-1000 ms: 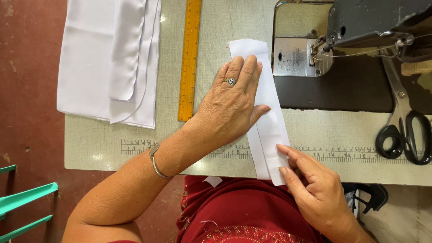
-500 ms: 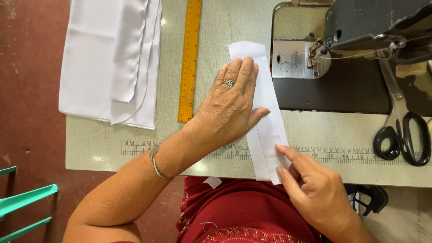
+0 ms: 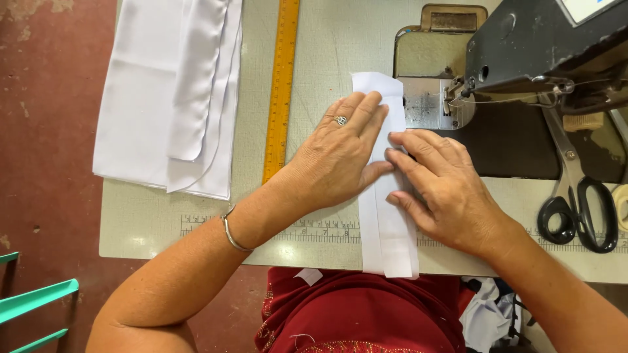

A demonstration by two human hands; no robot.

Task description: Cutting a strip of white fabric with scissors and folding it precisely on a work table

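Observation:
A long folded strip of white fabric (image 3: pixel 387 243) lies lengthwise on the sewing table (image 3: pixel 150 222), its far end close to the metal plate of the sewing machine (image 3: pixel 523 46). My left hand (image 3: pixel 340 157), with a ring on one finger, lies flat on the strip's left side, fingers spread. My right hand (image 3: pixel 441 189) presses flat on the strip's right edge, its fingertips meeting those of the left hand. Neither hand grips anything.
A stack of white cloth (image 3: pixel 173 91) lies at the table's far left, beside a yellow ruler (image 3: pixel 281 85). Black-handled scissors (image 3: pixel 579 196) rest to the right of the machine. A green chair frame (image 3: pixel 33 304) stands at the lower left.
My right hand has moved from the strip's near end up to its middle, next to my left hand. The view has shifted slightly toward the machine.

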